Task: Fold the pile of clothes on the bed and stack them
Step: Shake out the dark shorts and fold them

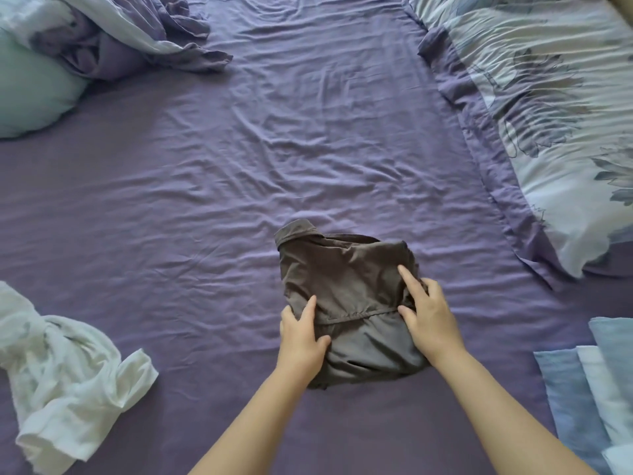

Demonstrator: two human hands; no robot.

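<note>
A pale teal pillow lies far left; a floral duvet covers the purple sheet's right side.

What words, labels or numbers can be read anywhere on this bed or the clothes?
None: no writing shows on the dark garment, the white garment, the blue folded clothes, the purple sheet or the floral duvet.

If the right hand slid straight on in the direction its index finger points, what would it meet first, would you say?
The right hand points up and left across the brown garment, so it would first cross that cloth. Beyond the garment's far edge lies only bare purple sheet, as far as this view shows.
</note>
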